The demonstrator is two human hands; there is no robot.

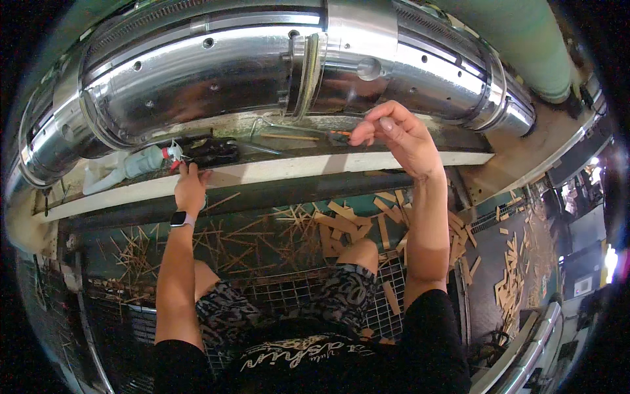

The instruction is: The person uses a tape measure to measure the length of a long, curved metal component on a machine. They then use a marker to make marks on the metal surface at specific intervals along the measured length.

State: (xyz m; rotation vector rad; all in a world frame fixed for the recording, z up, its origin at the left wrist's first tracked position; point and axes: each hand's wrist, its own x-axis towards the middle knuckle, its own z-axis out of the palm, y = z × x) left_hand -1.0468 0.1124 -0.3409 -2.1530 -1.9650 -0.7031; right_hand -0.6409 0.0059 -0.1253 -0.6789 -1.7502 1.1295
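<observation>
My left hand reaches to the white ledge, its fingers apart by the red trigger of a pale, translucent spray bottle that lies on its side. Whether the fingertips touch the trigger is hard to make out. A dark, crumpled item lies just right of the bottle. Raised over the right part of the ledge, my right hand has loosely bent fingers, with no object visible in them. Close to its fingertips is a small dark item with orange on it. A bent metal rod and a thin wooden strip lie left of that.
A large shiny metal cylinder with holes and a clamped band spans the far side. Under the white ledge, cardboard-like strips and scraps litter the green surface. Metal grating lies around my legs. More scraps lie at right.
</observation>
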